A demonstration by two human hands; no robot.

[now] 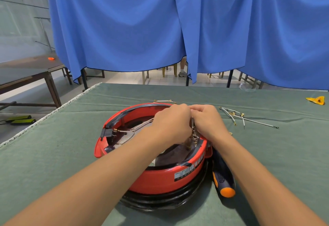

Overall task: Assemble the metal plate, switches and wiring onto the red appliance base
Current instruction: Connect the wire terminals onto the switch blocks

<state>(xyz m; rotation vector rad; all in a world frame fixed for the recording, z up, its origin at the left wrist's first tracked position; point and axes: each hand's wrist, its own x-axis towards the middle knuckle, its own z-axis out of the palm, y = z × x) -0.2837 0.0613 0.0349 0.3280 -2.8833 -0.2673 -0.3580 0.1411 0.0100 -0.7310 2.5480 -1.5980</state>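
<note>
Close beside the red base point(160, 177), a screwdriver point(224, 181); loose wires point(238, 117) beyond.

What is gripped between the left hand point(171, 120) and right hand point(206, 121) is hidden by the curled fingers; only a small metal part point(194, 134) is seen below them. The base point(160, 177) interior is largely covered by the forearms. The label point(183, 172) print cannot be read.
</note>
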